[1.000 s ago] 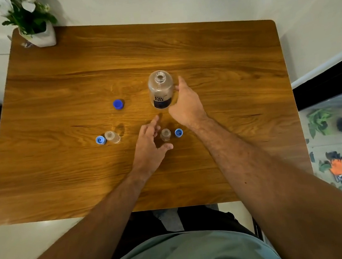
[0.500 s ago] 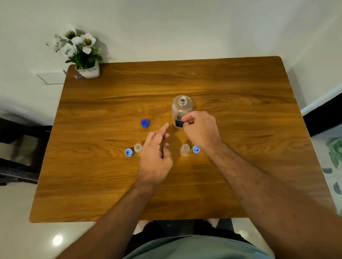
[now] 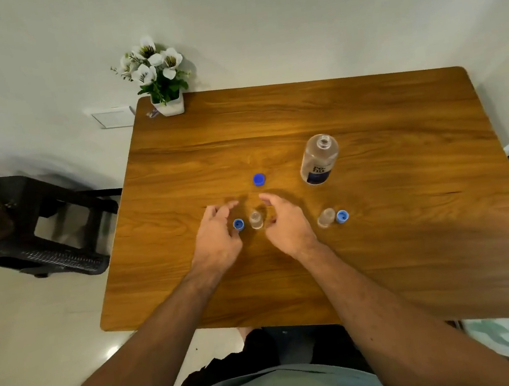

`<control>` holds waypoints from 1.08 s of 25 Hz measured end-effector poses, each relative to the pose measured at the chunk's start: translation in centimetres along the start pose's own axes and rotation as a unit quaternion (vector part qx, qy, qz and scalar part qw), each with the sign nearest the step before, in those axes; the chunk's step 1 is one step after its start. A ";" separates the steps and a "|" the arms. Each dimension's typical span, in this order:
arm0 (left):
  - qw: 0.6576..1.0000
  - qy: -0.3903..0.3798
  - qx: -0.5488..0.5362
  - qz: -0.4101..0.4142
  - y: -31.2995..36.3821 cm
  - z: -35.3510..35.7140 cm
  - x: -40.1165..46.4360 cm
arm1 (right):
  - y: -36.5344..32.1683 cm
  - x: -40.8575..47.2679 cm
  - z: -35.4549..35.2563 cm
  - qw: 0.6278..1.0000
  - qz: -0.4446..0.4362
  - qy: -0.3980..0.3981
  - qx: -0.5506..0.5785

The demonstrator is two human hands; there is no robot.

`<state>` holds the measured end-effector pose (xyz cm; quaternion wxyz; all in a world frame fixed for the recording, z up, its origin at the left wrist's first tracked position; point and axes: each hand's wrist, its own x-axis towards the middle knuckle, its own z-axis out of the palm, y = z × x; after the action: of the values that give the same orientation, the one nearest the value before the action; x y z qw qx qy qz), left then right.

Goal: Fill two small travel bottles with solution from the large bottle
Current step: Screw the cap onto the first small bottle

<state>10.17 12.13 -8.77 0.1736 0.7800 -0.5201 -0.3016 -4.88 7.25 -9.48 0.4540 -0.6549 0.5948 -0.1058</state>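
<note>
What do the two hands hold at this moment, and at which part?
Nothing. The left hand and right hand sit open on either side of a small bottle, neither touching it.

Both forearms reached forward, bare. The left hand (image 3: 217, 239) and right hand (image 3: 286, 225) hovered low and close together, fingers loosely curled toward one another, palms half inward, neither gripping anything.
</note>
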 end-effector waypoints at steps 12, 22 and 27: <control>0.988 -0.045 0.137 0.055 -3.4 2.4 3.3 | 1.9 1.0 3.9 0.999 -0.002 0.034 -0.005; 0.991 0.023 -0.113 -0.069 -0.2 -1.5 4.1 | -0.4 1.2 1.1 0.997 -0.005 0.058 0.051; 0.955 0.049 -0.291 0.009 5.0 -6.0 5.2 | -4.5 1.9 -4.3 0.987 -0.088 0.132 0.034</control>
<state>11.94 5.10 -2.79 0.4213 0.7048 -0.4073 -0.3997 -4.15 3.04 -4.58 0.3826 -0.6691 0.5855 -0.2511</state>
